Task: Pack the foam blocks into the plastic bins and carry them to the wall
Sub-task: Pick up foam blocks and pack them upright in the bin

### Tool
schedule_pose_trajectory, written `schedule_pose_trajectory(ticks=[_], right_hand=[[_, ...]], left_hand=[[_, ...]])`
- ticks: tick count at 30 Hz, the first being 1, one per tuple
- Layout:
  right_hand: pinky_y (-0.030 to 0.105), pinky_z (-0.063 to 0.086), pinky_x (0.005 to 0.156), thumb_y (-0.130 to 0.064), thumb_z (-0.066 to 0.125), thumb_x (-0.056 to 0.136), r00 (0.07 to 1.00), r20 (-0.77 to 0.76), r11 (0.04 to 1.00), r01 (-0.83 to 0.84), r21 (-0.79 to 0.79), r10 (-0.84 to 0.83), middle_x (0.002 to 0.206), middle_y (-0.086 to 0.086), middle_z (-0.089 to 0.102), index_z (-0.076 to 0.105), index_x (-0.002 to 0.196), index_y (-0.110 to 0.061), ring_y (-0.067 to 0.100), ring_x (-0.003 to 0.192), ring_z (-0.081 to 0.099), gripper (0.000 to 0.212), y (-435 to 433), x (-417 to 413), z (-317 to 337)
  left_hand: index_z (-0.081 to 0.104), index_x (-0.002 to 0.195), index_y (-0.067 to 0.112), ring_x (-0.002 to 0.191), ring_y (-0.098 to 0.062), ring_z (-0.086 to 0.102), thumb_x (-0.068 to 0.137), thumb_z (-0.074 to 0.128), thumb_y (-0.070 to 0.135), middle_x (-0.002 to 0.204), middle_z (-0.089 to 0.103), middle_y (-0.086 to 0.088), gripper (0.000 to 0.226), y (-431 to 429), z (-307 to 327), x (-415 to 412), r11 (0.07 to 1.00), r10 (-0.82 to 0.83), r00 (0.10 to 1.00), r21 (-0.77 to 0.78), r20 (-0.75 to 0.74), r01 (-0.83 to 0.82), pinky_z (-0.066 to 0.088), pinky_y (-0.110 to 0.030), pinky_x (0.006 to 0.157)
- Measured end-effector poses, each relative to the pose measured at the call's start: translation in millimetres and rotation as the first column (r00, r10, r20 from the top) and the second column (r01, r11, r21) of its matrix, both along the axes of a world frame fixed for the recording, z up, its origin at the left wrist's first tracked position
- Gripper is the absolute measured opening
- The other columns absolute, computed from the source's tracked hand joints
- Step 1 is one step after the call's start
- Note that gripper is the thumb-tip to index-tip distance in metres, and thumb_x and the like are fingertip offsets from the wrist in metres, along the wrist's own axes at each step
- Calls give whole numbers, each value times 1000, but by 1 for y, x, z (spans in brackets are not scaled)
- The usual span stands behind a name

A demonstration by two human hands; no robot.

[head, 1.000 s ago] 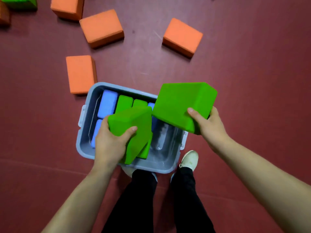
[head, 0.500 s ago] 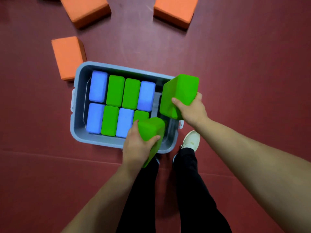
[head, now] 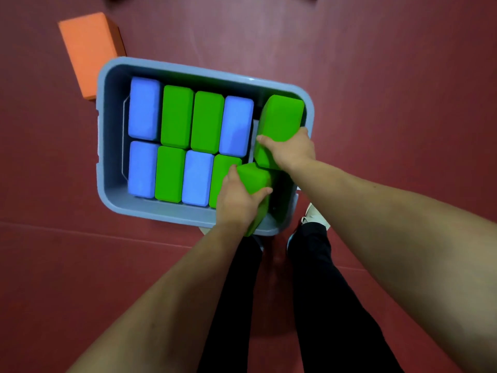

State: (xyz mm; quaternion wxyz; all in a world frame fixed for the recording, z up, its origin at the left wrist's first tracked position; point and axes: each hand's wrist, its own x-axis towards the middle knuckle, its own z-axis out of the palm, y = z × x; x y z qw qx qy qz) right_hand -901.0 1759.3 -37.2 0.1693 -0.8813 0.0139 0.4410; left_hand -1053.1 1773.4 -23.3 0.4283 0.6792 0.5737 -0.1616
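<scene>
left hand [head: 236, 205] grips near block [head: 254, 180] | right hand [head: 291, 149] grips far block [head: 282, 117] | bin's [head: 113, 130] right end

A single wide-angle camera worn on the head looks almost straight down, past the person's forearms [head: 166, 305] and legs [head: 336, 305], onto the red floor [head: 403, 76]. The grey bin [head: 107, 130] lies close below, in the upper middle of the view.

The bin [head: 100, 130] is sitting on the floor [head: 403, 76], just beyond the person's shoe [head: 314, 214]. Inside it, a far row [head: 176, 117] and a near row [head: 169, 173] of four blocks each are filling the left and middle. At the bin's right end, the right hand [head: 291, 149] is gripping the far-right block [head: 282, 117] and the left hand [head: 236, 203] is gripping the near-right block [head: 254, 179] just beside it. A loose block [head: 86, 47] is lying by the far left corner.
</scene>
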Motion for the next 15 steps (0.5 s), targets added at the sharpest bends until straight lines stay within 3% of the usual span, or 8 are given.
schedule_pose_trajectory(ticks=[6, 11, 15], right_hand=[[33, 43, 88, -68, 76, 69, 996, 9, 996, -93, -14, 93, 133, 10, 59, 41, 136, -9, 32, 121, 57, 96, 5, 2, -39], [39, 46, 96, -65, 78, 70, 991, -18, 991, -136, -7, 136, 136, 13, 56, 35, 139, -4, 33, 123, 56, 101, 4, 3, -71], [37, 43, 102, -58, 77, 76, 988, -62, 989, -144, 10, 145, 141, 16, 51, 29, 140, -2, 33, 128, 53, 98, 4, -4, -87]], left_hand=[[38, 147, 10, 124, -31, 55, 69, 81, 60, 137, 56, -11, 102, -11, -42, 13, 995, -46, 989, 79, -143, 58, 44, -40, 95], [39, 143, 13, 116, -31, 61, 72, 77, 63, 133, 57, -8, 94, -24, -74, 25, 986, -92, 957, 112, -274, 127, 47, -40, 85], [38, 143, 14, 115, -32, 62, 74, 76, 60, 133, 56, -7, 92, -30, -96, 27, 986, -78, 955, 121, -285, 116, 46, -41, 84]])
